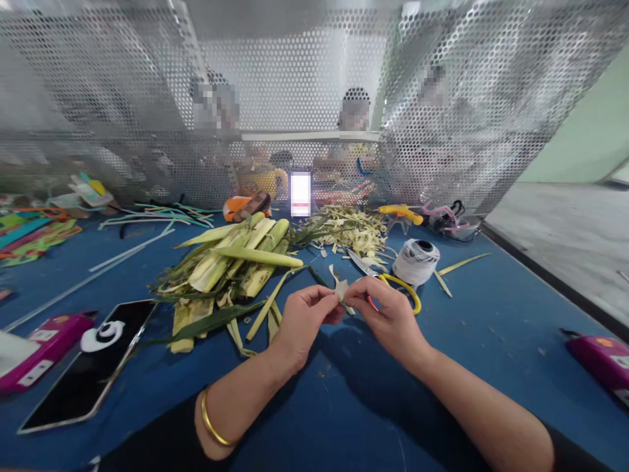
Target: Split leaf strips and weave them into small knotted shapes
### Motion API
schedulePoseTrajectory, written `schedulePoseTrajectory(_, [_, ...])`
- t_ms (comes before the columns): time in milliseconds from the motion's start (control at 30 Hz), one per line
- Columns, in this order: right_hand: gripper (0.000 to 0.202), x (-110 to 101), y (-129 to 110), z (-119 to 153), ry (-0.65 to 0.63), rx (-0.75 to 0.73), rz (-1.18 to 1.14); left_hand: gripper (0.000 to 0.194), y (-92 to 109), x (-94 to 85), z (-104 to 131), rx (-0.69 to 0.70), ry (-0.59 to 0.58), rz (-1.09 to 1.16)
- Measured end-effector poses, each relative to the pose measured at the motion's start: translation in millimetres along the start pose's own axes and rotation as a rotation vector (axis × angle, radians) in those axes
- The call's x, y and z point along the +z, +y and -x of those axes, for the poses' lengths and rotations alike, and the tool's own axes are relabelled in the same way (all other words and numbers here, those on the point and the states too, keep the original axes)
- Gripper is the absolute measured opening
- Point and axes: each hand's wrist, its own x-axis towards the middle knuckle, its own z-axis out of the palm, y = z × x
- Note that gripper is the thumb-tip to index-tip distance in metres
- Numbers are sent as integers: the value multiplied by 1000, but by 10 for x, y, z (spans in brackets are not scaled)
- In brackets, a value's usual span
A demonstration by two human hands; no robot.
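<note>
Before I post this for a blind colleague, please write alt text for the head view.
A person's left hand pinches a small pale piece above a blue table, the right hand close beside it. To the left are a heap of yellow-green leaves and a dark-screened phone; to the right, partly hidden scissors and a spool of white thread.

Light even, mod. bright; soft shadow on blue table point(491, 341) below left hand point(307, 318) and right hand point(388, 311), so we put main source overhead. Glare: lit screen point(301, 192) blown out to white, edges pixelated. Glint on gold bangle point(208, 425). Perforated panel point(295, 59) grey, hazy; we see heads point(354, 113) behind it as mosaic blocks. Wide-angle stretch at edges; magenta power strip point(602, 360) far R smeared. Hands approx. sharp, bkgd soft.
</note>
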Motion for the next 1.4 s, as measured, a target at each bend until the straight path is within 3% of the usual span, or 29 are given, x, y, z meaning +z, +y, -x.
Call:
schedulePoseTrajectory(133, [9, 15, 10, 2, -21, 27, -15, 19, -16, -9, -10, -11, -6, 9])
schedulePoseTrajectory(400, [11, 79, -8, 7, 24, 283, -194, 15, -21, -11, -4, 83, 21, -100])
schedulePoseTrajectory(633, [12, 97, 0, 9, 41, 352, -233, 13, -40, -33, -36, 158, 7, -204])
schedulePoseTrajectory(767, [15, 99, 6, 1, 37, 331, -234, 16, -24, -31, -24, 154, 1, -237])
schedulePoseTrajectory(1000, [10, 98, 28, 5, 36, 146, -143, 24, -26, -24, -26, 87, 18, -125])
schedulePoseTrajectory(1233, [11, 86, 17, 13, -8, 130, -109, 22, -26, -28, -13, 48, -2, -50])
schedulePoseTrajectory(1400, [12, 99, -20, 8, -15, 203, -157, 20, -24, -20, -22, 71, -9, -70])
